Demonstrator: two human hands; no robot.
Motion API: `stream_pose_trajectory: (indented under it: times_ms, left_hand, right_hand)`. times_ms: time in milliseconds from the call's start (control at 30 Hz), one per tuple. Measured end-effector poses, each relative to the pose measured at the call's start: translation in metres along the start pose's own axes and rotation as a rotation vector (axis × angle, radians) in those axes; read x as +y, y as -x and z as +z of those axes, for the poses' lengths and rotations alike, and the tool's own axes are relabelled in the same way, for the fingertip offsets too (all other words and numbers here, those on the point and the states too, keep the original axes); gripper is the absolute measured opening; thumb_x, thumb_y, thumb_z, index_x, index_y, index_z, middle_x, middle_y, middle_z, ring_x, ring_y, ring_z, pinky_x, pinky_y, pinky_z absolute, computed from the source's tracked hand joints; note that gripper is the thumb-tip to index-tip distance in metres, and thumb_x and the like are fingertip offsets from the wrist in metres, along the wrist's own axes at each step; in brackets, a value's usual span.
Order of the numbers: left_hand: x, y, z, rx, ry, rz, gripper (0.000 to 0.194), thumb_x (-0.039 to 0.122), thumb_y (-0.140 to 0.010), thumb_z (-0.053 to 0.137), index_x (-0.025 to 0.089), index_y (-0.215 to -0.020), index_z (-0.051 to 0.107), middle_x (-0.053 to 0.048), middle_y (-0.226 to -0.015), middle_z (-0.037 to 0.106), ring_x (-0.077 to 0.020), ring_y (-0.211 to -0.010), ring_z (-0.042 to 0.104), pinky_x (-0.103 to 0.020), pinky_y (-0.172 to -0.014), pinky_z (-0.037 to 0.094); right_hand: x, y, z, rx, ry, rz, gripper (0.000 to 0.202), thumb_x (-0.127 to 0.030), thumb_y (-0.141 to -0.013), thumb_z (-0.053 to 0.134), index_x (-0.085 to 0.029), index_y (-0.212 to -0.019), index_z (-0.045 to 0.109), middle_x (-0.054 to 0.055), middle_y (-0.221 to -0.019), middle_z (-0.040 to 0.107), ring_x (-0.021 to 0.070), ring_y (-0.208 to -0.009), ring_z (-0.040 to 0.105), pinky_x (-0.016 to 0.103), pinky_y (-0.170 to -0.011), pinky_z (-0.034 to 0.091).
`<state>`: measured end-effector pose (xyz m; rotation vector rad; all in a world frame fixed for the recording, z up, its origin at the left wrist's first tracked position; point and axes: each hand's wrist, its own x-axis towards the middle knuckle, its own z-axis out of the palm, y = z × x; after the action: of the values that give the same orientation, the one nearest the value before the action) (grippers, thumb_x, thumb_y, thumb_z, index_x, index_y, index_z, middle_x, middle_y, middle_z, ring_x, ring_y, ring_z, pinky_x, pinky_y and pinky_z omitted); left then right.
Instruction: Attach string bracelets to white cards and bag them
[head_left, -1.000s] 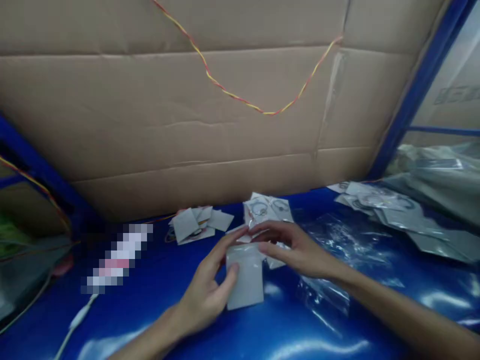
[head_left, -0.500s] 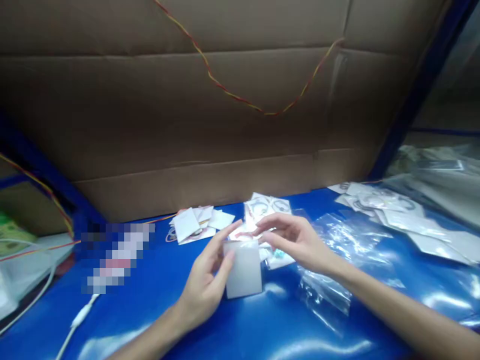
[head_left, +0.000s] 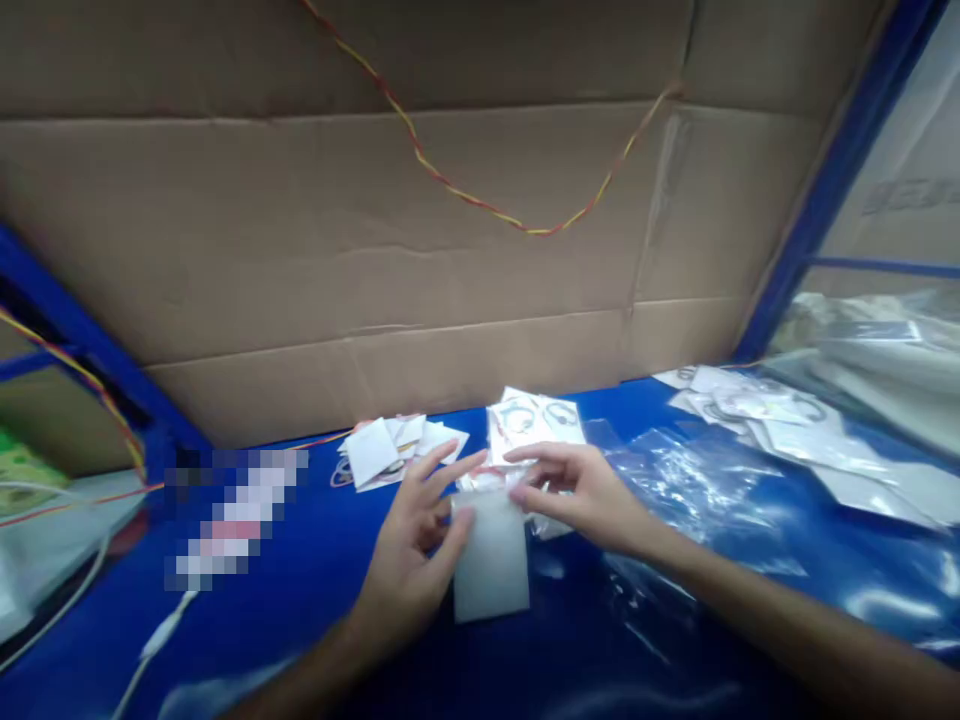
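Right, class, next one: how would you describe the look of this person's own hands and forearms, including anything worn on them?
The left hand and right hand are ungloved, with slender fingers. The left forearm and right forearm are slim, with no sleeve in view. No watch, bracelet or ring shows.

And it's a pale, milky white packet (head_left: 491, 570) shining against a deep glossy blue table (head_left: 315, 570), plain white on the cards (head_left: 371, 455) to the left, grey rings patterning the white packs (head_left: 534, 418) behind, plain brown across the cardboard (head_left: 375, 220), and look, red and yellow twisting into stripes along the wire (head_left: 536, 232)
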<state>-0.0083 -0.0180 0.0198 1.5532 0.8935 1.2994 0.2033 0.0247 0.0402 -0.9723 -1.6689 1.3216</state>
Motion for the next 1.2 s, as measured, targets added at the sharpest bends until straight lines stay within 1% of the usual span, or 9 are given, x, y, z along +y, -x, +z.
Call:
stream_pose_trajectory:
  times_ms: [100,233,533,700,867,933,1033,1100,1200]
  left_hand:
    - [0.004,-0.002,-0.002,-0.007,0.001,-0.077,0.059,0.032,-0.092,0.065,0.024,-0.145,0.038,-0.017,-0.140,0.056,-0.0237,-0.104,0.070,-0.027,-0.077,0.060]
    - [0.008,-0.007,-0.005,-0.017,-0.090,-0.129,0.033,0.036,-0.089,0.068,0.012,-0.112,0.066,-0.014,-0.111,0.072,-0.0199,-0.087,0.072,-0.025,-0.076,0.058]
    - [0.008,-0.008,-0.005,0.007,-0.157,-0.167,0.028,0.038,-0.085,0.071,0.012,-0.095,0.074,-0.008,-0.085,0.074,-0.0165,-0.076,0.069,-0.018,-0.063,0.052]
    - [0.009,-0.009,-0.006,0.046,-0.185,-0.129,0.027,0.038,-0.087,0.068,0.013,-0.094,0.074,-0.007,-0.090,0.074,-0.0151,-0.078,0.068,-0.017,-0.065,0.052]
    - [0.007,-0.010,-0.007,0.120,-0.209,-0.084,0.023,0.035,-0.084,0.071,0.015,-0.093,0.077,-0.007,-0.095,0.076,-0.0183,-0.088,0.070,-0.021,-0.077,0.055]
    - [0.006,-0.009,-0.008,0.153,-0.192,-0.092,0.023,0.035,-0.083,0.073,0.016,-0.095,0.078,-0.007,-0.096,0.076,-0.0194,-0.089,0.071,-0.022,-0.077,0.057]
    - [0.004,-0.007,-0.009,0.137,-0.227,-0.071,0.019,0.032,-0.084,0.071,0.019,-0.093,0.080,-0.006,-0.095,0.077,-0.0198,-0.087,0.073,-0.023,-0.076,0.058]
    - [0.004,-0.006,-0.009,0.098,-0.258,-0.009,0.014,0.028,-0.084,0.070,0.020,-0.087,0.081,-0.005,-0.093,0.077,-0.0198,-0.088,0.073,-0.025,-0.081,0.058]
    - [0.004,-0.004,-0.008,0.048,-0.269,0.059,0.015,0.023,-0.086,0.067,0.021,-0.083,0.081,-0.005,-0.095,0.077,-0.0194,-0.093,0.072,-0.025,-0.085,0.058]
  right_hand:
    - [-0.001,0.001,0.000,0.014,0.057,-0.032,0.040,-0.049,-0.077,0.072,-0.016,-0.098,0.077,0.006,-0.088,0.075,0.0048,-0.070,0.064,0.012,-0.062,0.047]
    - [-0.004,0.003,-0.002,0.033,0.121,-0.088,0.037,-0.050,-0.079,0.070,-0.016,-0.092,0.079,0.006,-0.091,0.075,0.0054,-0.073,0.063,0.011,-0.059,0.043]
    - [0.001,0.002,0.001,-0.029,0.023,-0.010,0.047,-0.046,-0.079,0.071,-0.016,-0.115,0.072,0.005,-0.082,0.072,0.0009,-0.060,0.051,0.009,-0.052,0.036]
    - [0.000,0.004,0.006,-0.105,-0.102,0.025,0.048,-0.050,-0.076,0.072,-0.015,-0.110,0.074,0.010,-0.102,0.074,0.0058,-0.071,0.063,0.011,-0.055,0.047]
    - [-0.002,0.006,0.003,-0.129,-0.078,-0.008,0.060,-0.044,-0.066,0.083,-0.018,-0.119,0.070,0.008,-0.093,0.073,0.0086,-0.080,0.065,0.015,-0.066,0.051]
    - [-0.002,0.006,0.000,-0.164,-0.083,-0.015,0.071,-0.045,-0.062,0.086,-0.021,-0.125,0.066,0.007,-0.100,0.072,0.0100,-0.087,0.065,0.015,-0.070,0.051]
    - [-0.002,0.004,-0.004,-0.233,-0.145,-0.032,0.071,-0.063,-0.072,0.070,-0.018,-0.127,0.065,0.008,-0.104,0.071,0.0090,-0.084,0.063,0.016,-0.071,0.051]
    - [-0.002,0.003,-0.004,-0.252,-0.145,-0.022,0.068,-0.068,-0.080,0.055,-0.017,-0.124,0.068,0.008,-0.104,0.071,0.0066,-0.077,0.060,0.016,-0.069,0.050]
    - [-0.003,0.004,0.000,-0.219,-0.106,0.057,0.057,-0.062,-0.079,0.063,-0.018,-0.114,0.073,0.007,-0.105,0.071,0.0031,-0.070,0.055,0.012,-0.063,0.046]
